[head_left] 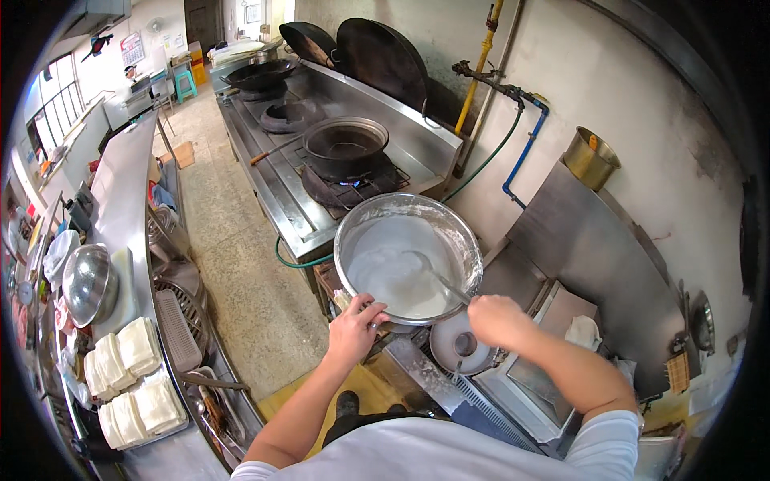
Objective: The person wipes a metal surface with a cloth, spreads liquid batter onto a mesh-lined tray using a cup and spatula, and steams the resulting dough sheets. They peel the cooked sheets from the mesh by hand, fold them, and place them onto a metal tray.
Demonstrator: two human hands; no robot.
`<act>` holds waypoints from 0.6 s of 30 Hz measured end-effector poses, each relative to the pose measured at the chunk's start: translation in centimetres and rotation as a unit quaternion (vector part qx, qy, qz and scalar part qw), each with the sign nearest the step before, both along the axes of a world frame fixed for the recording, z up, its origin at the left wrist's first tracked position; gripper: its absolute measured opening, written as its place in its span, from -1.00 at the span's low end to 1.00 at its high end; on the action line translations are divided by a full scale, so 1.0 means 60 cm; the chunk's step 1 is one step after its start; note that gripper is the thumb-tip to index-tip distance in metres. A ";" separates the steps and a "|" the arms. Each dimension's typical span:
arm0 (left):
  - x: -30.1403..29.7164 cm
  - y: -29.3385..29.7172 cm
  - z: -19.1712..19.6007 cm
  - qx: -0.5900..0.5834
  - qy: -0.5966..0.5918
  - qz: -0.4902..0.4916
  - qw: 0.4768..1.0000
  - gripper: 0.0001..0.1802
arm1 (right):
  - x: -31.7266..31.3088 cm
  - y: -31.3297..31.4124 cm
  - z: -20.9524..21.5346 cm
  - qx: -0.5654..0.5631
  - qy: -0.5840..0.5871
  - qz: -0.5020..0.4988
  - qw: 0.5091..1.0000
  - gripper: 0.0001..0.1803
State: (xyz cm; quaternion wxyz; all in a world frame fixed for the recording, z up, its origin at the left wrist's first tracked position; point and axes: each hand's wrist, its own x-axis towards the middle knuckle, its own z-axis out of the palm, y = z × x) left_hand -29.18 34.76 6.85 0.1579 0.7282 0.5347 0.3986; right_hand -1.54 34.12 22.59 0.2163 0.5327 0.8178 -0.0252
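Pictured from above in a long commercial kitchen: steel stove range (281,188) with a dark pot (345,148) over a lit burner, woks (381,56) propped against the wall behind. Nearer, a wide steel mixing bowl (461,232) of white batter, set directly ahead of both hands. Left hand (354,327) closed on the bowl's near rim; right hand (497,319) closed around a ladle (437,276), handle slanting up and left into the batter, scoop sunk near the middle. Just below the bowl, a small white round dish (445,349). At far left, stacked white blocks (136,377) on a steel counter (120,192).
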 end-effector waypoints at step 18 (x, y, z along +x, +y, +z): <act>-0.006 0.003 0.002 -0.004 0.023 -0.015 1.000 -0.80 | -0.003 -0.024 -0.099 -0.175 0.542 -0.409 0.713 -0.71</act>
